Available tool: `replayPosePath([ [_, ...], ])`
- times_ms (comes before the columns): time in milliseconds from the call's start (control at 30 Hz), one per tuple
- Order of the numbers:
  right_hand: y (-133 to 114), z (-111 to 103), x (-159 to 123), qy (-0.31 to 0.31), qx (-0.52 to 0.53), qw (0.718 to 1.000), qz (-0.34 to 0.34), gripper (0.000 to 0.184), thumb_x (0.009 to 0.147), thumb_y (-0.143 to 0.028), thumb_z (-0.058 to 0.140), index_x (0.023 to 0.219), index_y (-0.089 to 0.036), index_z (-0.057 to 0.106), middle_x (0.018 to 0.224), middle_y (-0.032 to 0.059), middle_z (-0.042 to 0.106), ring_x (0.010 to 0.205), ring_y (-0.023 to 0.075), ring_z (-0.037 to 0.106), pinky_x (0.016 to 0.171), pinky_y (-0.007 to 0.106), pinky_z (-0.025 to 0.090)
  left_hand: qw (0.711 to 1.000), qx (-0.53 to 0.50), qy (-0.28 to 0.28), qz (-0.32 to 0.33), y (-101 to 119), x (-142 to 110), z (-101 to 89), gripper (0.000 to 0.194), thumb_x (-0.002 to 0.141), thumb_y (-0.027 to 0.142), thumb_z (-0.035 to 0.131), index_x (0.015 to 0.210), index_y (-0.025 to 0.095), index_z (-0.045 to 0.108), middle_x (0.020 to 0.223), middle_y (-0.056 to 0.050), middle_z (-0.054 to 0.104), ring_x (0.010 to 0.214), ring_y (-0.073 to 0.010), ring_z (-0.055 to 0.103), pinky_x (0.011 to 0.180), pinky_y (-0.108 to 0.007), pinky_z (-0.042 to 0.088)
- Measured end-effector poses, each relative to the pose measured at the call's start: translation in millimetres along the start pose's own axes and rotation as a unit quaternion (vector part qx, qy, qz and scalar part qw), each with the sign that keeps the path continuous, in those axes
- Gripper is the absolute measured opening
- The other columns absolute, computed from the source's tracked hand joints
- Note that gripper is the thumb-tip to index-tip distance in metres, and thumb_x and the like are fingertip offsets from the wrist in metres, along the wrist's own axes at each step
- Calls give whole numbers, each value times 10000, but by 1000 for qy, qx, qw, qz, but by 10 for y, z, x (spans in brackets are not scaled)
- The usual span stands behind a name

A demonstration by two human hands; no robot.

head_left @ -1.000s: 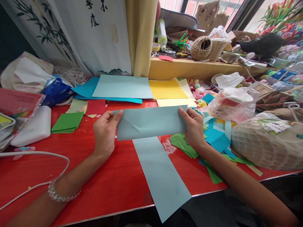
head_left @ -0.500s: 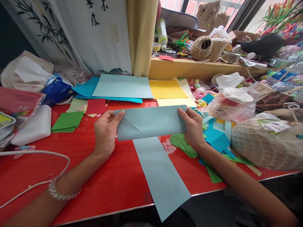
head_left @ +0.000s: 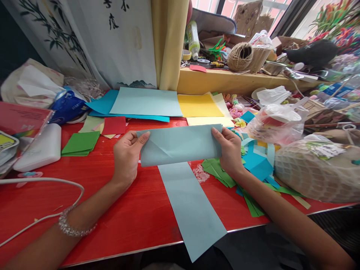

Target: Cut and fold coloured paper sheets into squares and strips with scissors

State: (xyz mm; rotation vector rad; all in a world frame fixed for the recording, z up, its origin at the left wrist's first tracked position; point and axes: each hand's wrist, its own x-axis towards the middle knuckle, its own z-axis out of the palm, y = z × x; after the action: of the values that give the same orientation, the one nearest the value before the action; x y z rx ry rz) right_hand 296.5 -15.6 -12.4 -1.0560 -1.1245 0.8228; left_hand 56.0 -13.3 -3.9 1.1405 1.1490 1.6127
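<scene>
Between my two hands a light blue paper strip (head_left: 181,145) is held up above the table, with a faint diagonal crease in its left half. My left hand (head_left: 128,155) pinches its left end, thumb in front. My right hand (head_left: 230,150) pinches the upper right corner in the same way. Below it a second light blue paper piece (head_left: 194,210) lies on the red table, its upper end behind the held strip and its lower corner jutting past the table's front edge.
Coloured sheets, among them a yellow sheet (head_left: 199,105), lie at the back. Green paper squares (head_left: 80,144) sit at left near a white cable (head_left: 70,182). Green and blue scraps (head_left: 219,171), a blue paper shape (head_left: 258,165) and a net-wrapped bundle (head_left: 315,170) crowd the right.
Almost nothing differs. My left hand and the left end of the held strip have shifted very slightly right; both hands keep their pinch.
</scene>
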Motion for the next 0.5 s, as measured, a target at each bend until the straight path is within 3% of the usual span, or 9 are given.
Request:
replayPosePath([
  [500, -16, -4, 0, 4, 10, 1000, 6, 178, 780, -353, 650, 900, -231, 699, 818, 11, 669, 716, 139, 574, 590, 245, 464, 1000, 1, -8, -6, -9, -1, -1, 128, 691, 341, 722, 708, 224, 674, 693, 7, 625, 641, -125, 557, 522, -230, 465],
])
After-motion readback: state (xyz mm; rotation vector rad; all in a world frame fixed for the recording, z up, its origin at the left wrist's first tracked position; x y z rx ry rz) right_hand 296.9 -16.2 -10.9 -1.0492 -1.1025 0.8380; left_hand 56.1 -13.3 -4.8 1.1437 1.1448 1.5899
